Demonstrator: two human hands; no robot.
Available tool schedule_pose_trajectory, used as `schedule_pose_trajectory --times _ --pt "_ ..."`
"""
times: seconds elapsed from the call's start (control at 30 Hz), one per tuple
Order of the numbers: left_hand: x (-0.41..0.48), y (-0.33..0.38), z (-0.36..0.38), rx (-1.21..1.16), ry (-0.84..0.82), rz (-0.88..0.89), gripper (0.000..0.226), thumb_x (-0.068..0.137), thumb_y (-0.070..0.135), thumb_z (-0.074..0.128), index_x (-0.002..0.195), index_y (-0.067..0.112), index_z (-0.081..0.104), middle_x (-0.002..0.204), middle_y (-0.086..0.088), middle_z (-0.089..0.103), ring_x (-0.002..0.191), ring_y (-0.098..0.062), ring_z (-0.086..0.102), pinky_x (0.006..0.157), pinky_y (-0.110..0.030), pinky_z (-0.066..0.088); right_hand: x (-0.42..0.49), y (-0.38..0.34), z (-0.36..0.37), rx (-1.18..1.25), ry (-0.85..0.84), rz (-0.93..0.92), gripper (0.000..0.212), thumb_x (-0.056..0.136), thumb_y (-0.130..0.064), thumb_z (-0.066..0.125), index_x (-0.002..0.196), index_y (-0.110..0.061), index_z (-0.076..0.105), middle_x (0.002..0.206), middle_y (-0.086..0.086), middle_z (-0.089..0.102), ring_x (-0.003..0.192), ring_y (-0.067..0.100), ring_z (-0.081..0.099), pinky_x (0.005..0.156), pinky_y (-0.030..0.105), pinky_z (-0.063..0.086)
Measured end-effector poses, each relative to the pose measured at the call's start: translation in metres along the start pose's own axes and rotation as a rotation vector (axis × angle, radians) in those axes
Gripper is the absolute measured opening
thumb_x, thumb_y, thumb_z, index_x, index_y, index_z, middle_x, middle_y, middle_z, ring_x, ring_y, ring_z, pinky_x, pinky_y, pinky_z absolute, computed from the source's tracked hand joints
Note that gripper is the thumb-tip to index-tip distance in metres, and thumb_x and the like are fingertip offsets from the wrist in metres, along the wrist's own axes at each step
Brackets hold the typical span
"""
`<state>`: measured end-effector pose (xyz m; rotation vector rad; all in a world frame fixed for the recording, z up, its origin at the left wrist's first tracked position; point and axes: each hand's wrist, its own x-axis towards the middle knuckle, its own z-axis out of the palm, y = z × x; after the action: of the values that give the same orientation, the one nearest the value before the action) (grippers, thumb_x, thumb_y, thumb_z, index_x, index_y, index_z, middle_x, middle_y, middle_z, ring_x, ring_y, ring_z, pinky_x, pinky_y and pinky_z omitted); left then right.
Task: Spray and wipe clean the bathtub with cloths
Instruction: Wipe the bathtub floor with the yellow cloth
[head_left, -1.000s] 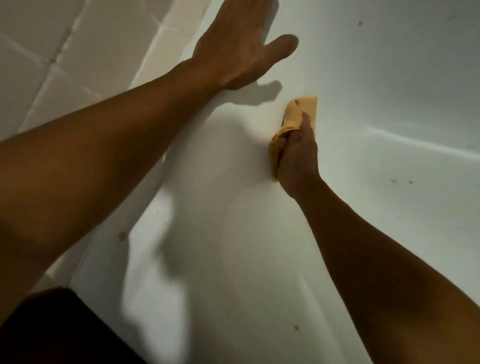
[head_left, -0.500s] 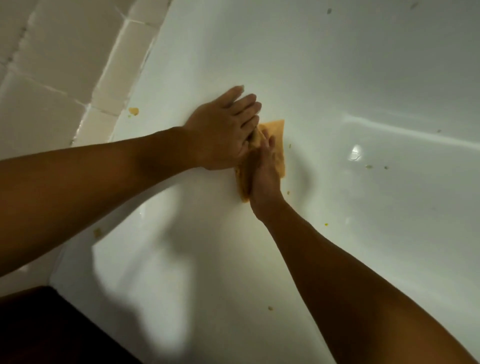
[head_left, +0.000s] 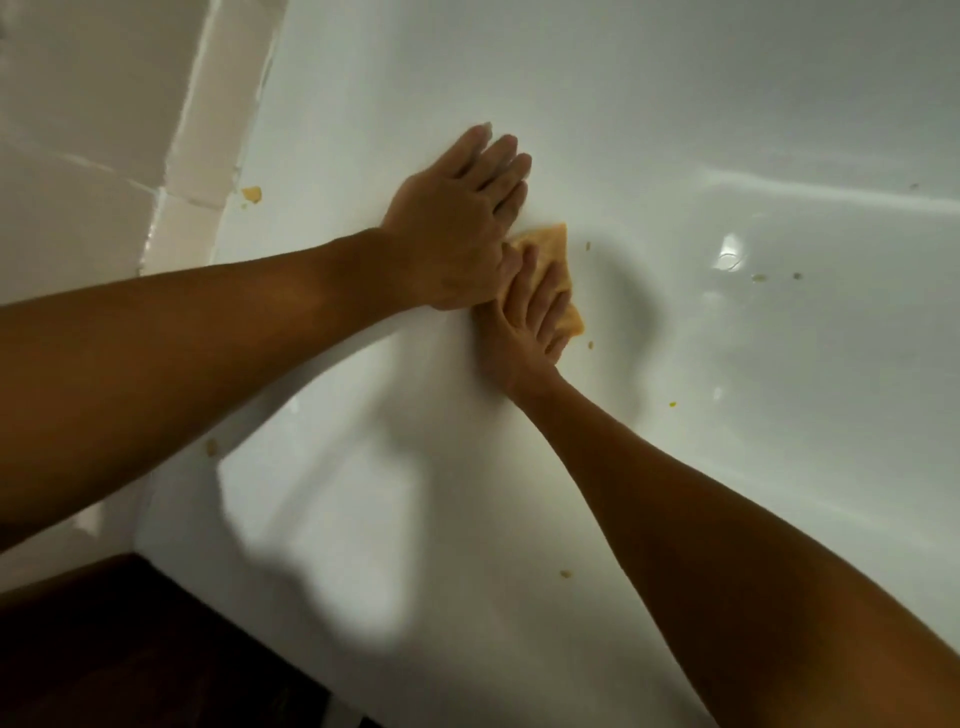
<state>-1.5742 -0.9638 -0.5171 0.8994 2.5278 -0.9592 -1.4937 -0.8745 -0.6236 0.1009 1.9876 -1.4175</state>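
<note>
My right grip lies flat on the orange cloth with the fingers spread and almost straight. It presses the cloth against the inner wall of the white bathtub and does not curl around it. My left grip is also open, with its palm flat on the tub wall; its lower edge touches the right one and covers a part of the cloth. A yellow crumb sits on the tub just beside the tiled wall.

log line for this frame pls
step: wipe tub | right hand: flat, presses cloth on tub | left hand: flat on tub | debris: yellow specks on tub
</note>
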Motion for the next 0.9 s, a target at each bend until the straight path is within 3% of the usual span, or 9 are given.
schedule_pose_trajectory --times 0.2,0.33,0.5,0.9 --pt "-0.001 0.001 -0.001 0.009 -0.084 0.015 0.097 0.082 0.056 -0.019 0.160 0.009 0.013 0.168 -0.019 0.009 0.156 -0.035 0.003 0.124 -0.056 0.000 -0.038 -0.005 -0.006 -0.046 -0.175 0.145 0.078 0.103 -0.064 0.024 0.157 -0.035 -0.023 0.162 -0.006 -0.038 0.149 0.021 -0.035 0.122 0.048 -0.018" --pt "-0.005 0.005 -0.007 -0.015 -0.126 0.042 0.094 0.082 0.061 -0.017 0.162 0.020 0.012 0.169 -0.017 0.006 0.156 -0.034 0.000 0.122 -0.060 -0.006 -0.059 -0.010 -0.019 -0.060 -0.377 0.304 0.082 0.098 -0.073 0.019 0.155 -0.036 -0.026 0.161 -0.007 -0.038 0.151 0.025 -0.030 0.123 0.052 -0.014" --pt "-0.012 0.029 -0.010 -0.088 -0.245 0.055 0.075 0.095 0.063 -0.003 0.162 0.030 0.002 0.170 -0.011 -0.006 0.156 -0.031 -0.010 0.121 -0.061 -0.010 -0.088 0.009 -0.021 -0.224 -0.573 0.294 0.084 0.096 -0.075 0.022 0.154 -0.039 -0.027 0.161 -0.007 -0.038 0.152 0.026 -0.028 0.123 0.054 -0.012" --pt "-0.036 0.084 -0.012 -0.170 -0.420 0.145 0.068 0.100 0.058 0.003 0.162 0.029 0.005 0.170 -0.009 -0.003 0.156 -0.029 -0.012 0.119 -0.061 -0.016 -0.123 0.030 -0.059 -0.414 -0.821 0.289 0.075 0.099 -0.071 0.025 0.156 -0.045 -0.017 0.165 -0.009 -0.029 0.154 0.023 -0.023 0.123 0.054 -0.012"
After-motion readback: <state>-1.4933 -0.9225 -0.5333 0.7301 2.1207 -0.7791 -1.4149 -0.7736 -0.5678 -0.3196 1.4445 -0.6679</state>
